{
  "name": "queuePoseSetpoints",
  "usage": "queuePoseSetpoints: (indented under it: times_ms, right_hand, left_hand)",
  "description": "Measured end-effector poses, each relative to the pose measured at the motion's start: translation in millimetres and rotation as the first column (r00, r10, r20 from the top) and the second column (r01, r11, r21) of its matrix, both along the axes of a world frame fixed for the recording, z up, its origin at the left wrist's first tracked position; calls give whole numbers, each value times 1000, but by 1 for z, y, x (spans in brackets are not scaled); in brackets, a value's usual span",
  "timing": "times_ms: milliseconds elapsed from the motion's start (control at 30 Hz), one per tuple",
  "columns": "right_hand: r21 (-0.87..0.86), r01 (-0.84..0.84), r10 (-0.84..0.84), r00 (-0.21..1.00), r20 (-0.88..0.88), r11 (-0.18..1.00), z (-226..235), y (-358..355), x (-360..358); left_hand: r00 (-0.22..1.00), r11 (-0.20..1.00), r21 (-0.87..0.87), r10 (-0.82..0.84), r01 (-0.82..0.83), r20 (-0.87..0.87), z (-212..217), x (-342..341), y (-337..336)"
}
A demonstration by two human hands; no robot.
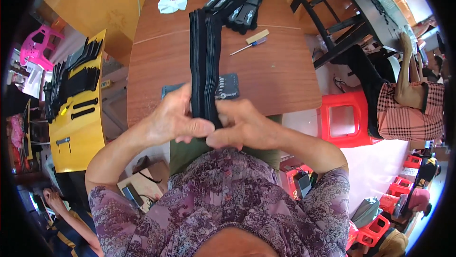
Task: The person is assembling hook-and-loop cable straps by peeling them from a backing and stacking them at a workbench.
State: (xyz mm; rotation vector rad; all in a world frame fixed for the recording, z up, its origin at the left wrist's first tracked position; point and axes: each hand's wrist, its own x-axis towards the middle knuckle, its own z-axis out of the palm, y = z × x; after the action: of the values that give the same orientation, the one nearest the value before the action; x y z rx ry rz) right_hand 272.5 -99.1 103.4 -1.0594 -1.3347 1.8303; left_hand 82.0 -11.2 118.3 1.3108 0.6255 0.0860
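Observation:
A wide black elastic band (197, 53) with grey lengthwise stripes stretches from the far part of the brown table toward me. My left hand (178, 119) is closed on its near end, the thumb laid across the front. From the other side my right hand (244, 126) pinches the same end, with its thumb close to the left one. The fingers partly hide that end. Beneath the band and hands lies a dark grey flat piece (230, 86) with pale printing. At its far end, the band meets a heap of black straps (244, 12).
A screwdriver (249, 46) and a small yellowish block (257, 37) lie right of the band on the table (280, 76). A white cloth (172, 4) is at the far left. Black straps cover part of a yellow table (78, 140). At right, a person sits on a red stool (325, 119).

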Motion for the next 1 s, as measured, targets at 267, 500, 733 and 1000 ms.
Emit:
queuePoseSetpoints:
  times_ms: [267,500,733,1000]
  right_hand:
    - [-33,-87,86,996,-34,996,8,-15,4]
    - [312,-128,62,975,212,941,1,-6,8]
    - [800,-160,-134,948,287,579,-5,-14,60]
    - [86,701,-704,710,10,708,24,-9,151]
  left_hand:
    - [995,993,-82,-87,91,43,10,-21,-10]
    - [996,988,-145,-60,50,-69,9,-22,-1]
    - [960,992,-3,-121,124,-251,23,-76,17]
    - [846,846,29,530,-532,55,3,-117,33]
